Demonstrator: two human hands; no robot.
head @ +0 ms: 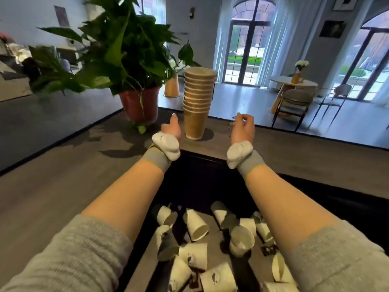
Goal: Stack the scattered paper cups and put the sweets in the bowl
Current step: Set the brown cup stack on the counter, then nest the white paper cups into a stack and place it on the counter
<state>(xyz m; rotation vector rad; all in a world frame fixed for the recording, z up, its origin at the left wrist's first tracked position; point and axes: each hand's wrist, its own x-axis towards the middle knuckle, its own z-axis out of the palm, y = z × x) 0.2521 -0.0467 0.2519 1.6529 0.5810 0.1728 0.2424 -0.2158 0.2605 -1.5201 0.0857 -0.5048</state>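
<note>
— How was the left hand (171,130)?

— Stretched out over the table (63,186), thumb up, palm turned toward the stack (197,95). Its fingers were hidden behind the hand, so I could not tell whether they were curled or straight. It was just beside the stack's lowest cup; I could not tell whether it touched.

— And the right hand (242,129)?

— Held up on the stack's other side, a little apart from it. Its fingers were loosely curled, with nothing seen in them.

— The stack itself?

— Brown cups nested rim-up, standing upright at the table's far end, between the two hands.

— Anything on the wrists?

— White pods (166,147) on grey bands, one on each wrist. The grey sleeves (69,256) ended near the elbows.

— Where were the loose cups?

— The white cups (196,225) lay on their sides at the near end, between and below the forearms. They pointed every way, several of them touching, at the near end of a dark panel (195,182) in the table's middle. Small dark bits lay among them, too blurred to name.

— What else?

— A leafy plant (117,49) in a red pot (140,106) stood at the table's far edge, left of the stack and near the left hand.
</note>
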